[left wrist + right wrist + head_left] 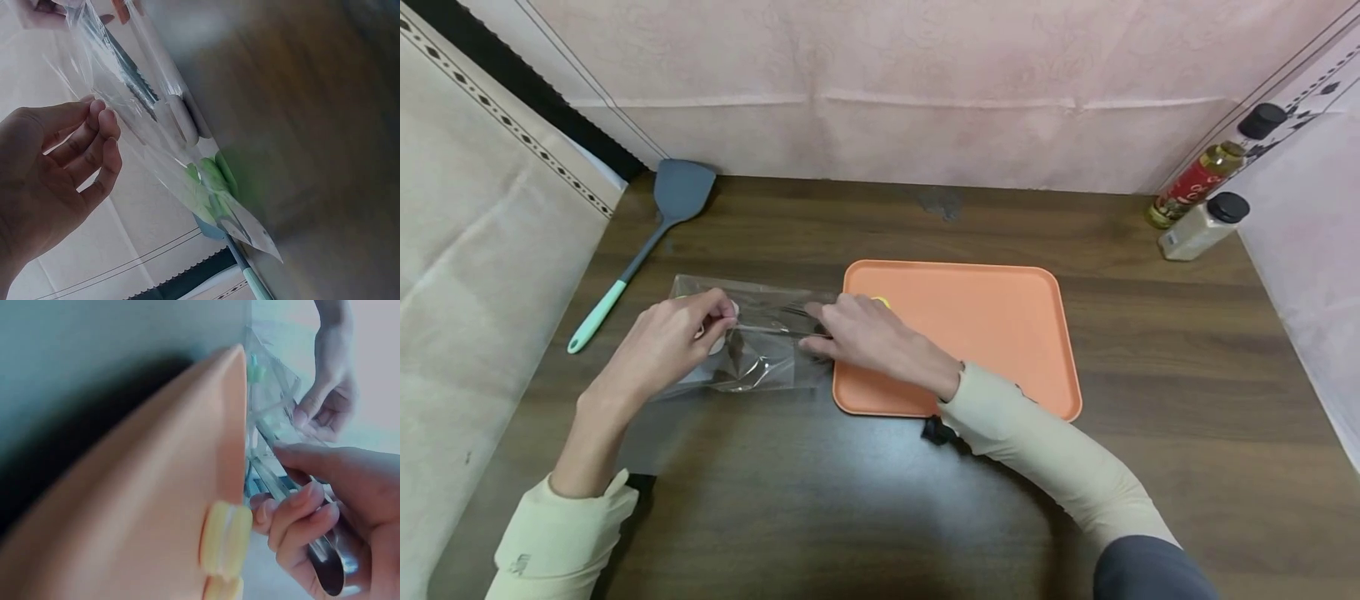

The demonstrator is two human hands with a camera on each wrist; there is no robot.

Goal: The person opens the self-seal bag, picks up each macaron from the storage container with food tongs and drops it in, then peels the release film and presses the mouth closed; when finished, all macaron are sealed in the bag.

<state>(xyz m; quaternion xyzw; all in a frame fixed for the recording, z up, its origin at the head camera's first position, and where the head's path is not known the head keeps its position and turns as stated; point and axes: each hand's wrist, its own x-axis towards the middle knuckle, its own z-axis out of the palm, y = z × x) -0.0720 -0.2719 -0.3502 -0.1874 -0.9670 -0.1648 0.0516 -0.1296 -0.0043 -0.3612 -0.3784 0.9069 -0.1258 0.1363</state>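
Note:
A clear plastic bag [760,358] lies left of the orange tray [970,333]. My left hand [673,342] pinches the bag's upper film between thumb and fingertips, as the left wrist view [69,156] shows the hand. Inside the bag are a white rounded piece [181,119] and a green piece [215,175]. My right hand [880,337] reaches over the tray's left edge and grips metal tongs [328,569], their bent end in the palm. The serrated tips of the tongs [134,75] point into the bag. Yellow macarons [228,537] sit on the tray beside this hand, mostly hidden in the head view.
A grey-blue spatula [681,196] with a mint handle lies at the left. At the back right stand a red-labelled bottle [1195,183] and a black-capped jar [1198,233]. Pale cloth [887,108] hangs around the wooden table [1187,400].

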